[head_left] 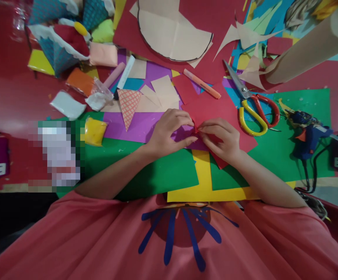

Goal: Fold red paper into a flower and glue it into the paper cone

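Between my two hands is a small red piece, perhaps folded paper; my fingers hide most of it. My left hand pinches its left side, thumb below and fingers above. From the right, the fingertips of my right hand close on the same piece. Both hands are over red paper and purple paper. To the left lies a small paper cone shape with a pink lattice pattern. Scissors with one yellow and one red handle lie right of my right hand.
A blue glue gun with a cord lies at the right. Behind it leans a beige paper roll. An orange marker rests beyond my hands. Packets of clay and blue cones fill the left. Green paper lies in front.
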Demonstrator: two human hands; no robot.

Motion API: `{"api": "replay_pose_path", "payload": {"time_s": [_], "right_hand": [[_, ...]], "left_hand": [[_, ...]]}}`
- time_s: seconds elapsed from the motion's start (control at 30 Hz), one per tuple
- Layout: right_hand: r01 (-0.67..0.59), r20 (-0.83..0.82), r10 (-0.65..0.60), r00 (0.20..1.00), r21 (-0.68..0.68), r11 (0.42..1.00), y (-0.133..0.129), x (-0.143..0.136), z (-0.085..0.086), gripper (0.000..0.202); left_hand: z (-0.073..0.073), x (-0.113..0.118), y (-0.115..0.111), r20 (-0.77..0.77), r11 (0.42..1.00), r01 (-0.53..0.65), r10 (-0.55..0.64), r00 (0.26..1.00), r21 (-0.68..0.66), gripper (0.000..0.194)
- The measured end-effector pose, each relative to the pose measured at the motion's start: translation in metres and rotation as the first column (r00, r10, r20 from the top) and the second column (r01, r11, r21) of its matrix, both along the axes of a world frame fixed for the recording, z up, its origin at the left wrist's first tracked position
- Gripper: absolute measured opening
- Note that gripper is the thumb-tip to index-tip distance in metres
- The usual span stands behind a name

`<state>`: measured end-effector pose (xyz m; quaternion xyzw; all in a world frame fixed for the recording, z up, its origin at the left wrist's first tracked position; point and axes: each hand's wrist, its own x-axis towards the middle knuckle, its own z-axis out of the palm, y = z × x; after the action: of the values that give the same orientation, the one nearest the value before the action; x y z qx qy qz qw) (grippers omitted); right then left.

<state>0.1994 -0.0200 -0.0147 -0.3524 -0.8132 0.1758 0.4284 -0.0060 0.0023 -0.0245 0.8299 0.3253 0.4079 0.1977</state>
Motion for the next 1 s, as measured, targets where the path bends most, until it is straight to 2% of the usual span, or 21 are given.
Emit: {"api": "replay_pose_path", "payload": {"time_s": [0.2,0.33,0.53,0.63,0.7,0.77,0.83,0.87,0.9,0.93,1.0], "right_hand": [[0.015,0.018,-0.015,1.0,0.024,1.0,0.0,0.0,0.0,0.013],[0.006,0.009,-0.006,1.0,0.001,1.0,0.0,0.0,-0.001,0.015],[-0.008,0.001,0.008,1.0,-0.037,0.999,-0.001,0.0,-0.001,0.012],[-0.065,-0.075,0.053,0.996,-0.178,0.982,0.003,0.0,0.002,0.007],[-0.15,-0.201,0.076,0.977,-0.386,0.91,0.007,0.0,0.003,0.008],[-0.257,-0.326,0.072,0.943,-0.575,0.777,0.011,0.0,0.002,0.023],[-0.339,-0.397,0.068,0.915,-0.667,0.664,0.014,-0.001,0.0,0.036],[-0.361,-0.414,0.072,0.907,-0.681,0.636,0.014,-0.002,-0.001,0.041],[-0.369,-0.422,0.074,0.904,-0.681,0.633,0.014,-0.003,-0.001,0.045],[-0.351,-0.413,0.064,0.908,-0.669,0.655,0.014,-0.003,-0.001,0.048],[-0.235,-0.341,0.018,0.94,-0.608,0.759,0.012,-0.004,0.0,0.05]], "left_hand": [[0.0,0.0,0.001,-0.017,1.0,-0.007,0.007,1.0,0.003,0.035],[0.0,0.0,0.001,-0.055,0.999,-0.018,0.016,0.998,-0.046,0.038],[-0.002,0.0,0.002,-0.016,0.999,0.037,-0.037,0.999,0.025,0.026],[0.0,0.002,0.002,0.029,0.992,0.126,-0.126,0.992,0.001,0.018],[0.003,0.002,0.002,0.055,0.972,0.22,-0.216,0.975,-0.084,0.014],[0.005,0.003,0.002,0.077,0.928,0.312,-0.302,0.95,-0.202,0.015],[0.006,0.003,0.0,0.103,0.879,0.37,-0.355,0.929,-0.302,0.02],[0.007,0.002,0.0,0.122,0.856,0.39,-0.371,0.921,-0.338,0.022],[0.007,0.002,-0.001,0.143,0.839,0.405,-0.38,0.914,-0.363,0.025],[0.007,0.002,-0.001,0.165,0.826,0.418,-0.384,0.908,-0.378,0.026],[0.007,0.001,-0.001,0.201,0.819,0.418,-0.367,0.908,-0.394,0.028]]}}
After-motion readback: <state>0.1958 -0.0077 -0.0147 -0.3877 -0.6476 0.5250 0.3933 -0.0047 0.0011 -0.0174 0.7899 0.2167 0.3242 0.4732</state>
